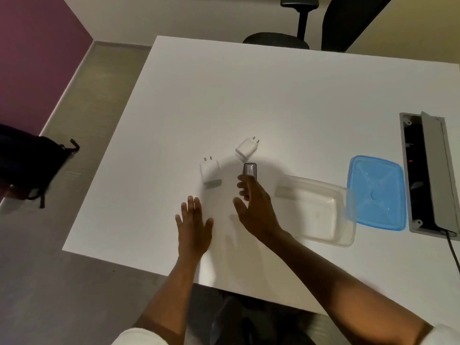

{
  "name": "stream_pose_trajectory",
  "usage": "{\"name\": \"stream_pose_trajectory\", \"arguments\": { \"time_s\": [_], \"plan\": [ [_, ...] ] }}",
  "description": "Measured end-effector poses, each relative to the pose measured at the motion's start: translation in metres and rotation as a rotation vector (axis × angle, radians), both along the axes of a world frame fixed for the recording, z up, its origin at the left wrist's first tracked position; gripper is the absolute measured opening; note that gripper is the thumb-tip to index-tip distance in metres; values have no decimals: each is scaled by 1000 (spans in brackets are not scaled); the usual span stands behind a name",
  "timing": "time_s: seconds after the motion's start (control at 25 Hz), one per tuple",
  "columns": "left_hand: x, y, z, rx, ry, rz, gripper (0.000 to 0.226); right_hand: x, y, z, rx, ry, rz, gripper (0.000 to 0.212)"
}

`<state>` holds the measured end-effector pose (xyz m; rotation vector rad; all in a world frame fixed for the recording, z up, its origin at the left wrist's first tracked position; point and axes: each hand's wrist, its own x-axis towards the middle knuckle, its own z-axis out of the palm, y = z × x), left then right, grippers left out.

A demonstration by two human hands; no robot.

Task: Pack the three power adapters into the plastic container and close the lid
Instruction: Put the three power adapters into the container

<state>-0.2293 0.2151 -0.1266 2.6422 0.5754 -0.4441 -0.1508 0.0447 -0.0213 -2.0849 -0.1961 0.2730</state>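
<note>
Two white power adapters lie on the white table [249,95]: one [210,171] with prongs pointing away, another [247,149] tilted to its right. A dark grey adapter [250,169] sits just below the second one. My right hand [254,205] is over the dark adapter with fingers curled at its near end; whether it grips it is unclear. My left hand [194,225] rests flat and open on the table below the first white adapter. The clear plastic container [321,210] stands without its lid to the right of my right hand. Its blue lid [377,192] lies beside it, further right.
A grey cable box [428,170] is set into the table at the right edge, its flap raised, with a black cord. A black office chair [298,21] stands behind the table. A dark bag [29,165] sits on the floor at left.
</note>
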Motion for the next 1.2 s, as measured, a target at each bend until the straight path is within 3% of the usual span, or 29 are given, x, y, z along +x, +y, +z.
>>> {"name": "stream_pose_trajectory", "arguments": {
  "time_s": [0.24, 0.48, 0.68, 1.2],
  "plan": [
    [-7, -5, -38, 155, -187, 26, 74, 46, 57, -43, -186, 124, 79, 69],
    [-4, -3, -41, 160, -205, 22, 73, 64, 94, -66, -509, 109, 166, 93],
    [-5, -3, -42, 159, -184, 33, 73, 66, 112, -72, -689, -1, 163, 81],
    [-7, -4, -43, 205, -190, 43, 72, 19, 80, -77, -650, -9, 180, 75]
  ]
}}
